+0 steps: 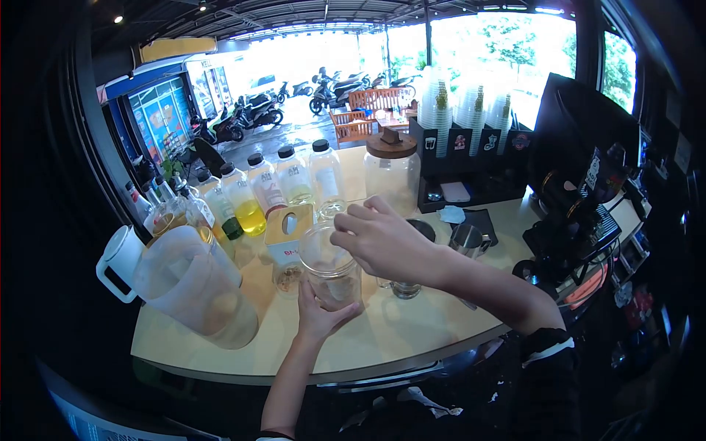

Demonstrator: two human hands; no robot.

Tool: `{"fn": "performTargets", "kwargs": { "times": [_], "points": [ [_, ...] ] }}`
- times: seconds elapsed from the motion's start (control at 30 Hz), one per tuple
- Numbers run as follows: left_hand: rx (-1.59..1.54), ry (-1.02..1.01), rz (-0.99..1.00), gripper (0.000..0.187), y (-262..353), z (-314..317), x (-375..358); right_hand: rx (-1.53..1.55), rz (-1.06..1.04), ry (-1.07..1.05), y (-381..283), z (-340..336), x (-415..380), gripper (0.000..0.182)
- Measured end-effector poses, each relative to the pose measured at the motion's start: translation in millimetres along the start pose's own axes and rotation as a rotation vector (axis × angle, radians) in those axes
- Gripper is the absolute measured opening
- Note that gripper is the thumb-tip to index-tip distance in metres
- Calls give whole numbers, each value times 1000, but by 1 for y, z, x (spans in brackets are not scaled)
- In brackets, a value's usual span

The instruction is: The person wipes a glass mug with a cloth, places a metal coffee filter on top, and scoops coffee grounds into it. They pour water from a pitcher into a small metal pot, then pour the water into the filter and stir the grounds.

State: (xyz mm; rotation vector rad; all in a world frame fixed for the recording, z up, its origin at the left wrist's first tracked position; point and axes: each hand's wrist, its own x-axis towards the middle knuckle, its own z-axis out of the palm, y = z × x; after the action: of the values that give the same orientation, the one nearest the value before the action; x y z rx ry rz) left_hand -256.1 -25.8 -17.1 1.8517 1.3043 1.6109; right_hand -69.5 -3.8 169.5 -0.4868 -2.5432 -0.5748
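My left hand [323,312] is wrapped round the lower part of a clear jar [340,288] on the counter. Over the jar's mouth is my right hand [376,239], its fingers curled down at the rim; what they hold, if anything, I cannot make out. Just left of the jar stands a small glass [288,277] with brownish bits inside. Behind it is a white and yellow tissue box [285,246]. A glass mug [404,289] is partly hidden under my right forearm.
Several black-capped bottles [250,213] line the counter's back left. A large translucent pitcher [198,287] and a white jug [121,257] stand at left. A wooden-lidded jar [393,180], stacked cups [435,106], a metal pitcher [467,239] and a black machine [573,191] are right.
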Motion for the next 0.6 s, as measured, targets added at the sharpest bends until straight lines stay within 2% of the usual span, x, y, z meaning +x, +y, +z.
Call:
{"fn": "performTargets", "kwargs": {
  "times": [0.2, 0.27, 0.3, 0.33, 0.4, 0.43, 0.47, 0.5, 0.53, 0.6],
  "points": [
    [-218, 15, -48, 91, -1, 3, 2, 214, 121, 255, -1, -11, -32, 14],
    [-461, 50, -150, 97, 1, 7, 4, 392, 371, 381, 5, -9, -66, 15],
    [-462, 46, -149, 97, 1, 8, 7, 424, 435, 451, 10, -4, -82, 16],
    [-375, 70, -133, 96, 0, 9, 11, 458, 498, 520, 17, 3, -100, 17],
    [-286, 92, -125, 96, -8, 10, 18, 440, 678, 498, 33, 13, -137, 18],
    [-151, 108, -108, 96, -21, 13, 22, 443, 684, 496, 43, 22, -155, 18],
    [-17, 123, -89, 97, -27, 16, 26, 498, 834, 509, 53, 32, -173, 20],
    [-16, 118, -93, 97, -24, 19, 29, 553, 985, 521, 61, 41, -189, 21],
    [24, 123, -119, 102, -21, 22, 33, 554, 992, 521, 65, 48, -202, 21],
    [65, 122, -141, 107, -22, 26, 36, 574, 1188, 457, 72, 59, -223, 27]
  ]
}}
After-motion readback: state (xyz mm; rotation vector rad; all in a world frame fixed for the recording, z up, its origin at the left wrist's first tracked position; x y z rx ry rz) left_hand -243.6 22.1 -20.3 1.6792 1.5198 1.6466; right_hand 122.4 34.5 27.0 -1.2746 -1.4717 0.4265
